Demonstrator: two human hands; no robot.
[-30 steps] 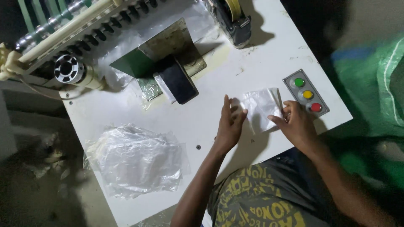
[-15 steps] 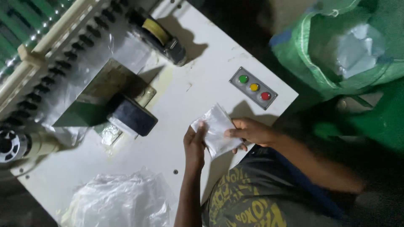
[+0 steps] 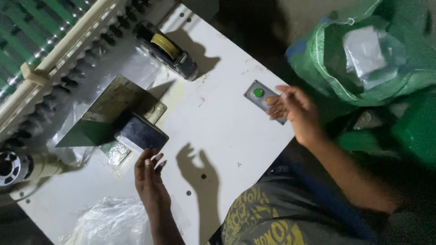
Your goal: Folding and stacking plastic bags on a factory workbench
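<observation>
while both hands, left hand [image 3: 150, 174] and right hand [image 3: 293, 106], hover spread and empty, white table [image 3: 218, 122] stays dim.

A white table [image 3: 218, 113] carries a dark block [image 3: 141, 134] on a metal plate [image 3: 113, 102], a tape dispenser with a yellow roll [image 3: 167, 49], a grey button box [image 3: 261, 94] at its edge and crumpled clear plastic [image 3: 113, 222], perhaps bags, near the front corner.

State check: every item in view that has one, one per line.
left hand: open, empty, fingertips by the dark block
right hand: open, empty, over the button panel
green sack: mouth open, white packet inside
clear bag pile: crumpled, on the table
tape roll: mounted in its holder
</observation>
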